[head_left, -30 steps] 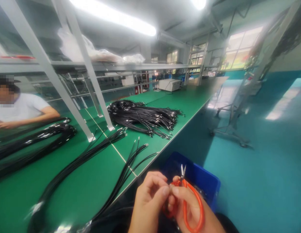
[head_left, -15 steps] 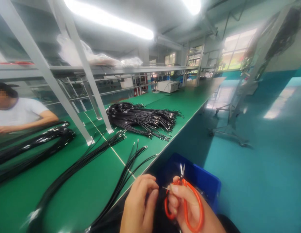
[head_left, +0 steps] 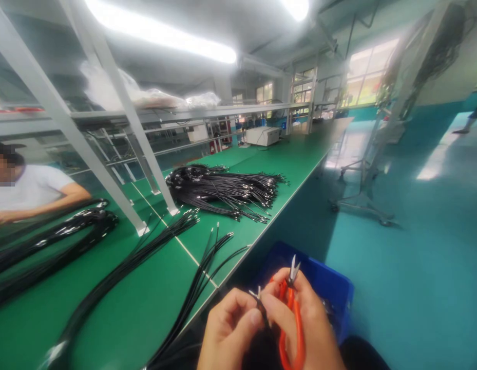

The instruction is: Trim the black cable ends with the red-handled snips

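Observation:
My left hand (head_left: 226, 329) pinches the end of a black cable (head_left: 263, 309), with thin pale wire ends sticking up past the fingertips. Around a pair of scissors with orange-red handles (head_left: 299, 329), my right hand (head_left: 317, 318) is closed; the short blades point up and stand slightly apart, away from the cable. Thumb and fingertips of that hand come close to the wire ends; whether they touch is hard to tell. Just left of my hands, several loose black cables (head_left: 195, 280) run over the table edge.
Below my right hand stands a blue bin (head_left: 336, 280). On the green table (head_left: 153, 303) lie a cable bundle (head_left: 126, 272) and a large cable pile (head_left: 226, 190). Shelf posts (head_left: 134, 123) rise at left, near a seated person (head_left: 38, 185). A wheeled rack (head_left: 363, 185) stands right.
My hands have come together, and a black cable end now shows in my left fingers. The scissors have turned and shifted slightly right. A walker's leg appears at far right.

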### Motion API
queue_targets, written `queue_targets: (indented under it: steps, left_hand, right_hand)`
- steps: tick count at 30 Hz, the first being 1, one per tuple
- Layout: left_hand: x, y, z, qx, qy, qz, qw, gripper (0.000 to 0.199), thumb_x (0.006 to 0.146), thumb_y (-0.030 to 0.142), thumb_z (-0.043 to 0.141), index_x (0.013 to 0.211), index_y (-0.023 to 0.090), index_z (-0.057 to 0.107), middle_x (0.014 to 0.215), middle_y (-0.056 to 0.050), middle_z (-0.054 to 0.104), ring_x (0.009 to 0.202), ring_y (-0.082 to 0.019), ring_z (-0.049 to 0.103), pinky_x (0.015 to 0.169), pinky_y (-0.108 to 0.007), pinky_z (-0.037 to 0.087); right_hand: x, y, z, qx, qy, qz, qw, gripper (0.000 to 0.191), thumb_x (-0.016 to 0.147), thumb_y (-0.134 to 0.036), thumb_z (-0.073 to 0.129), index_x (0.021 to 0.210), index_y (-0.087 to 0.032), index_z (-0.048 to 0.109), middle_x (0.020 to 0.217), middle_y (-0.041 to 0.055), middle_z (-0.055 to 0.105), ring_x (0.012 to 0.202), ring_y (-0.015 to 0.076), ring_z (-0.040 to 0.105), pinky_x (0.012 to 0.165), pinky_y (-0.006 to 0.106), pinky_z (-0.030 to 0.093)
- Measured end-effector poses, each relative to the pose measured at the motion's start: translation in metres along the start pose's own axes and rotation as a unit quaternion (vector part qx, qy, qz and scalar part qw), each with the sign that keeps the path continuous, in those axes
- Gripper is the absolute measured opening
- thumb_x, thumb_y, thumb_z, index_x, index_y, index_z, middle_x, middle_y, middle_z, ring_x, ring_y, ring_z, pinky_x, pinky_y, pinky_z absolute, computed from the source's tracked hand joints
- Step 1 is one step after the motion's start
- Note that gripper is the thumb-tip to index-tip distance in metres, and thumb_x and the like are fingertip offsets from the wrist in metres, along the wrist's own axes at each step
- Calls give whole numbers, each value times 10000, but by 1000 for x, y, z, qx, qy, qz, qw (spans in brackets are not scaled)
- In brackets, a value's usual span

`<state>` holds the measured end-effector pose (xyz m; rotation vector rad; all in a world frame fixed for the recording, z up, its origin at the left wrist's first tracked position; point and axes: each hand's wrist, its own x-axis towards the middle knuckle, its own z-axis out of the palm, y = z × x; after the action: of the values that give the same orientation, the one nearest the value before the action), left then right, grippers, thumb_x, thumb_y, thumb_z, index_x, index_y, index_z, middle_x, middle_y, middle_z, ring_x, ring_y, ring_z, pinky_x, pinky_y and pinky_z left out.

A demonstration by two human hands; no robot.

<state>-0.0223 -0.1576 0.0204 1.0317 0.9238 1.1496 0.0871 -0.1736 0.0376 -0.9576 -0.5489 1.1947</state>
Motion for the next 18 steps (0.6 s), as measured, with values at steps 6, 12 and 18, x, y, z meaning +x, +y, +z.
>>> queue_targets:
  steps: [6,12,18]
  left_hand:
    - [1,-1,-4,5,0,-18,1000,363,638,452,783,600,149,587,511,32,531,454,-64,373,435,-164,280]
    - [0,-2,0,1,-10,2,1000,341,642,412,793,586,136,599,536,31,540,465,-53,344,470,-172,309]
    - [0,-3,-3,-31,-5,-24,999,353,637,421,797,590,144,583,512,32,548,451,-50,363,439,-151,271]
  right_hand:
    - [0,1,-9,-73,35,-74,994,225,658,-336,788,788,-255,622,701,-16,668,567,144,555,525,237,447]
    - [3,-5,2,-8,-13,0,1000,292,595,-304,837,727,-234,586,614,-52,624,532,108,531,516,202,441]
    - [2,2,-6,-28,5,38,999,273,617,-249,795,774,-228,573,557,-64,573,485,88,474,455,169,385]
